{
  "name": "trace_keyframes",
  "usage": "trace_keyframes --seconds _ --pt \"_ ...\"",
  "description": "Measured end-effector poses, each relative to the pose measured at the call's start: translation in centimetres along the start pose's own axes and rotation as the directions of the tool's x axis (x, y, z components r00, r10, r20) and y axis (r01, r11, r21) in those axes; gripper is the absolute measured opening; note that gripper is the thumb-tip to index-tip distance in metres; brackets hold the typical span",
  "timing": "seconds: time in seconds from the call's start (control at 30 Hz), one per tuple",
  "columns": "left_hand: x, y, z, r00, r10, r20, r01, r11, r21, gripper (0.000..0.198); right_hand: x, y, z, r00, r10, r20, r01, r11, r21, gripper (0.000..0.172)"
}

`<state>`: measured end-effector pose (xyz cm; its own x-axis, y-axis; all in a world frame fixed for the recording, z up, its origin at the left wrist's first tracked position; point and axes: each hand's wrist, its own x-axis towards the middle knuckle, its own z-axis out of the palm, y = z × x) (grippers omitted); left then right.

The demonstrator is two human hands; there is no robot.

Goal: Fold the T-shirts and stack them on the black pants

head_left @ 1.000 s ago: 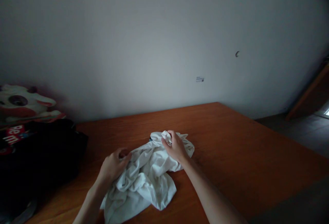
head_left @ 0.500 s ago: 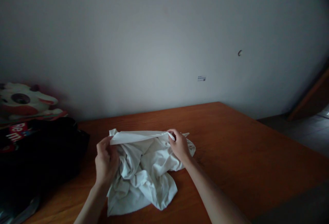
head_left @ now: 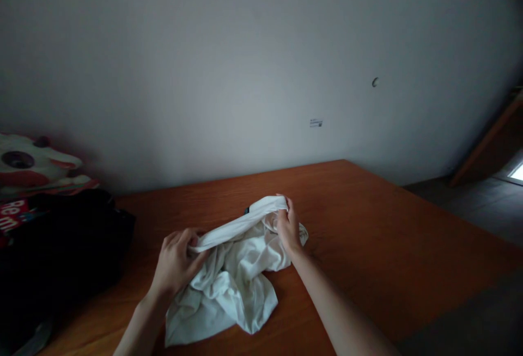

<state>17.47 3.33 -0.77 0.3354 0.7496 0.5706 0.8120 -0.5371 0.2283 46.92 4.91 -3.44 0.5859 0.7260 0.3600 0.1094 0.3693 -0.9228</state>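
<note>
A crumpled white garment [head_left: 232, 285] lies on the brown wooden table [head_left: 368, 236]. My left hand [head_left: 175, 263] pinches one end of a stretched edge of the cloth, fingers closed. At the other end of that edge, higher and further back, my right hand [head_left: 288, 225] grips the cloth. The edge runs taut and slanted between the two hands, lifted a little above the rest of the heap. Most of the cloth rests bunched on the table below my hands.
A black bag [head_left: 61, 252] fills the table's left end, with a white and red plush toy [head_left: 32, 165] on top of it. A plain grey wall stands behind the table. The floor [head_left: 469, 209] drops away to the right.
My left hand went from the heap to gripping the cloth edge, then dropped lower and nearer. The right hand rose slightly. The edge between them now slants up to the right.
</note>
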Motion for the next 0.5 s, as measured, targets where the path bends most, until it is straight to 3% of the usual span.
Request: trace_keyframes --seconds 0.13,0.23,0.37,0.43,0.5 --pt "0.2 0.5 0.2 0.997 -0.079 -0.018 0.079 0.996 0.037 0.034 1.0 0.1 0.0 0.98 0.183 -0.073 -0.155 0.946 0.285 0.042" --pt "0.2 0.7 -0.2 0.994 -0.111 0.006 0.11 0.987 0.117 0.04 2.0 0.2 -0.3 0.964 0.254 -0.077 -0.196 0.878 0.438 0.047" --pt "0.2 0.2 -0.5 0.969 -0.229 0.093 0.214 0.966 0.146 0.033 2.8 0.4 -0.8 0.972 0.235 0.014 -0.218 0.878 0.426 0.053" --pt "0.2 0.1 -0.6 0.941 -0.312 0.134 0.308 0.95 0.049 0.027 2.8 0.5 -0.9 0.975 0.213 0.066 -0.222 0.904 0.366 0.056" --pt "0.3 0.2 -0.8 0.91 -0.408 0.076 0.413 0.908 -0.07 0.023 2.8 0.7 -1.0 0.972 0.212 0.097 -0.232 0.921 0.313 0.056"
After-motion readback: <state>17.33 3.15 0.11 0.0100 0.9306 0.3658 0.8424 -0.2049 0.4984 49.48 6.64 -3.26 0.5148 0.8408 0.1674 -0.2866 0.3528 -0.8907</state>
